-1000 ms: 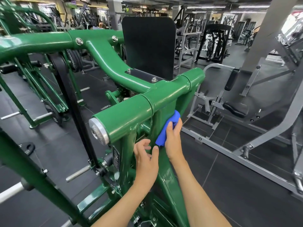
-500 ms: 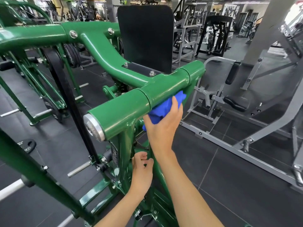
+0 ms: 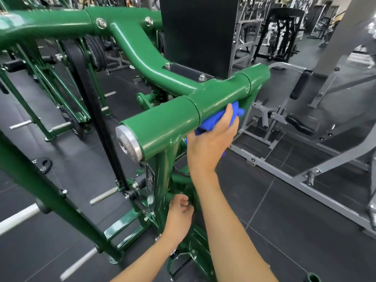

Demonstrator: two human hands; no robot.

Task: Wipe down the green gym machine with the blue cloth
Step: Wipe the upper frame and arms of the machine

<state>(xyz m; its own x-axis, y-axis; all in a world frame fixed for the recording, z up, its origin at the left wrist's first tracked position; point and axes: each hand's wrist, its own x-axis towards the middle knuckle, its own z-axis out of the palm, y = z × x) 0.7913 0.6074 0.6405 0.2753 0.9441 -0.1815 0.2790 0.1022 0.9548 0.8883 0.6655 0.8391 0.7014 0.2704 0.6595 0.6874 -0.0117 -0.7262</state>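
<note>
One spot is being wiped: the cloth [image 3: 215,121] is gripped in the right hand [image 3: 209,143] and pressed under a tube [image 3: 168,121] of the machine [image 3: 132,47]. The left hand [image 3: 179,214] is curled by the upright [image 3: 162,180]; whether anything is gripped cannot be told. Most of the frame is judged left to wipe.

Right hand [image 3: 211,145] lifted blue cloth [image 3: 213,121] up to crossbar [image 3: 171,123].

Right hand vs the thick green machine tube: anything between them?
Head view: only the bunched blue cloth lies between the right hand and the thick green steel tube.
</note>
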